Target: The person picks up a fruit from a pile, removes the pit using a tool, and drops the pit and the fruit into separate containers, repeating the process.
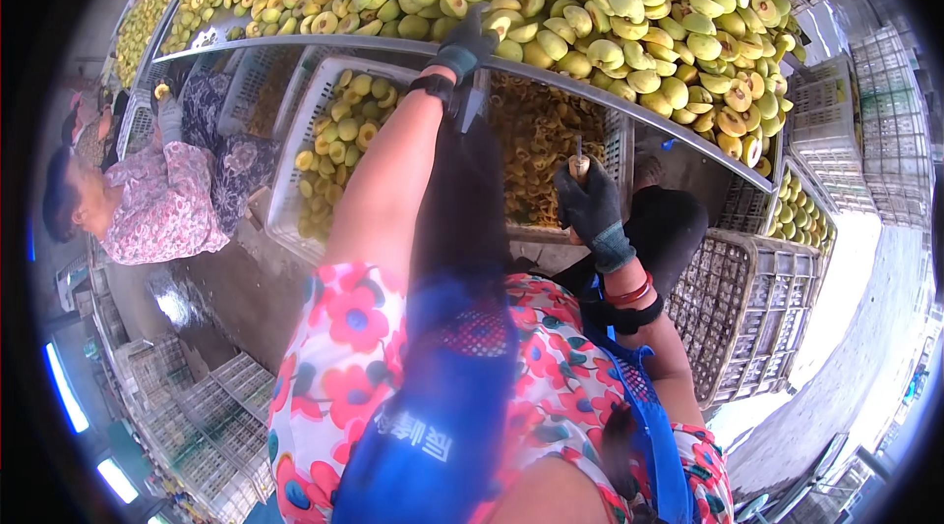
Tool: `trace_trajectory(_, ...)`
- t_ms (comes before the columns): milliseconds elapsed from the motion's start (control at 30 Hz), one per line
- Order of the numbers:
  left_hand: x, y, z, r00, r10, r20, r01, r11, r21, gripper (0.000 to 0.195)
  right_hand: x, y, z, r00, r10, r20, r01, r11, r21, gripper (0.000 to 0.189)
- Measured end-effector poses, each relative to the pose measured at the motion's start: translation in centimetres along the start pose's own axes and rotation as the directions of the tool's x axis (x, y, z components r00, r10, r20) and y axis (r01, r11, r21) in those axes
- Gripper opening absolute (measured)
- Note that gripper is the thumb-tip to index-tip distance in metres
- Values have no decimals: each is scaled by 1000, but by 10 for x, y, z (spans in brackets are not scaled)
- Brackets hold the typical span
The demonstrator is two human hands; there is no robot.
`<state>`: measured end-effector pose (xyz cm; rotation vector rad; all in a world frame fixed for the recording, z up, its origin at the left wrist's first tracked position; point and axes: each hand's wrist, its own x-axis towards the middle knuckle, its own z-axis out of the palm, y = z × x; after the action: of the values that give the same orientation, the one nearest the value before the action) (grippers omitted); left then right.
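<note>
My left hand [466,45], in a dark knitted glove, reaches over the metal rim of the table [413,46]. Its fingers touch the heap of halved green-yellow stone fruit [605,52]; whether they grip a piece is not clear. Lower and to the right, my right hand [594,211], gloved too, is closed around a wooden-handled tool [580,167] with a short metal shaft pointing up. Behind that hand, under the table rim, a crate holds brownish curled fruit scraps [538,148]. To the left of my left forearm, a white plastic crate [284,207] contains more fruit halves [343,129].
A co-worker [166,199] in a patterned top sits at the left along the same table, a gloved hand raised with a fruit piece. An upright plastic crate [745,310] stands by my right leg. Crate stacks [892,126] rise at far right; others [214,421] stand lower left.
</note>
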<state>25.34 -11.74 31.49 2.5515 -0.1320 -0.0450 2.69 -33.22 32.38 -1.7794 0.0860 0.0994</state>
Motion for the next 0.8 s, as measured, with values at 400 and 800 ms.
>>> trace_trajectory(400,-135,94,-50,969,233,87,-60,560,-826,53,1,-56,-3,994,-113,10,113,993,-44,12)
trace_trajectory(800,-180,123,-34,896,404,-183,-403,570,-716,45,-11,-62,1,970,-242,20,242,963,-119,8)
